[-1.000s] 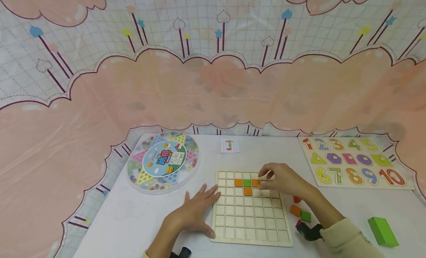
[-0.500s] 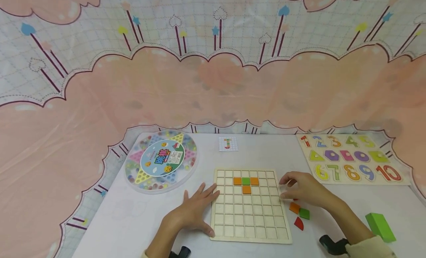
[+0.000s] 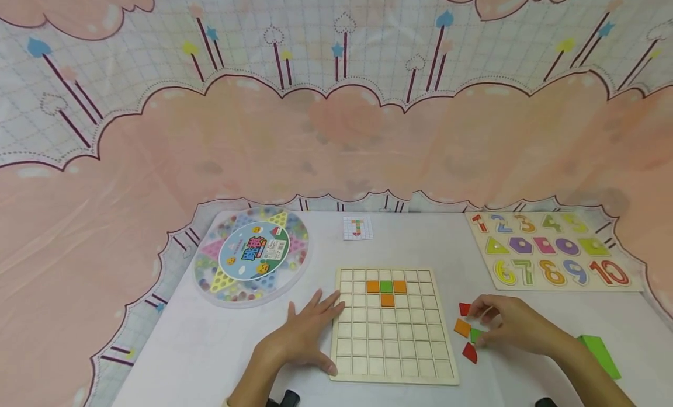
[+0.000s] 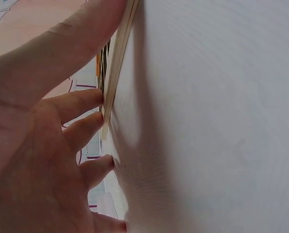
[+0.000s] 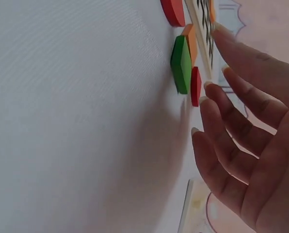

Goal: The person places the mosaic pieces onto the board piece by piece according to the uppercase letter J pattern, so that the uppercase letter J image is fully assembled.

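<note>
A wooden grid board (image 3: 391,348) lies on the white table, bearing three orange square tiles (image 3: 387,301) and a green square tile (image 3: 386,287) in a T-like group near its far side. My left hand (image 3: 302,337) rests against the board's left edge, fingers spread, thumb by the near corner. To the right of the board my right hand (image 3: 512,325) hovers over loose pieces, fingers relaxed and apart, nothing between them. Below its fingers are a green tile (image 5: 181,65), an orange tile (image 3: 462,327) and two red quarter-round pieces (image 3: 470,353).
A small pattern card (image 3: 358,228) lies behind the board. Back left is a round Chinese checkers box (image 3: 252,256); back right, a wooden number puzzle (image 3: 554,252). A green block (image 3: 599,355) sits at the right, partly behind the right forearm.
My right hand has drawn back from the orange tile on the board, moving right and nearer to the loose pieces. My left hand has stayed at the board's edge.
</note>
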{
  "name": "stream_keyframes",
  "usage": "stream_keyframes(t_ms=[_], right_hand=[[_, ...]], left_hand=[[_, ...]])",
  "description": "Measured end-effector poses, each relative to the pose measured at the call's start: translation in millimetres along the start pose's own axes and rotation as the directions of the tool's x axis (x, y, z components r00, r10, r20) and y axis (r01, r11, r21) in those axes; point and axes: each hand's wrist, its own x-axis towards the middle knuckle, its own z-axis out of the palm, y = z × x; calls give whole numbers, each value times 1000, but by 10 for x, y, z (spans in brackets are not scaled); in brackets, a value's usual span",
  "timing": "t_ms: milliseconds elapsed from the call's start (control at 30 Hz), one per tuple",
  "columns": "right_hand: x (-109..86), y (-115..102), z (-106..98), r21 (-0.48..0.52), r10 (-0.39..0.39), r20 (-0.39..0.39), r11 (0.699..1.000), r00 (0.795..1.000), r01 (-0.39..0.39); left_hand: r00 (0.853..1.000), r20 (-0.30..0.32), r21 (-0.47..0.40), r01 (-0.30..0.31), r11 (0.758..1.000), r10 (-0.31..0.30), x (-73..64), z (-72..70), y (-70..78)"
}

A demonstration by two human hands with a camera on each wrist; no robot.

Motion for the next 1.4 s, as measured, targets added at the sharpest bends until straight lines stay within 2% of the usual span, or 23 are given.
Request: stream_keyframes(t_ms=[300, 433, 733, 1067, 1233, 1400], right_hand=[[-55, 126, 18, 45, 85, 72, 995, 994, -89], [-54, 158, 37, 38, 36, 57, 999, 998, -39], [-9, 109, 80, 22, 25, 24, 999, 999, -26], [136, -1, 169, -30, 110, -36, 993, 993, -111], [168, -38, 205, -61, 116, -56, 991, 992, -120], [158, -37, 200, -59, 111, -46, 992, 993, -114]], left_hand=[[1000, -3, 9, -5, 1000, 5, 7, -6, 0], [1000, -2, 4, -2, 1000, 2, 12, -8, -1], [1000, 2, 11, 5, 1000, -5, 9, 6, -3], [1000, 1, 10, 4, 1000, -4, 22, -18, -5], [1000, 8, 13, 11, 1000, -11, 22, -17, -10], [1000, 6, 16, 9, 1000, -9, 30, -8, -15]])
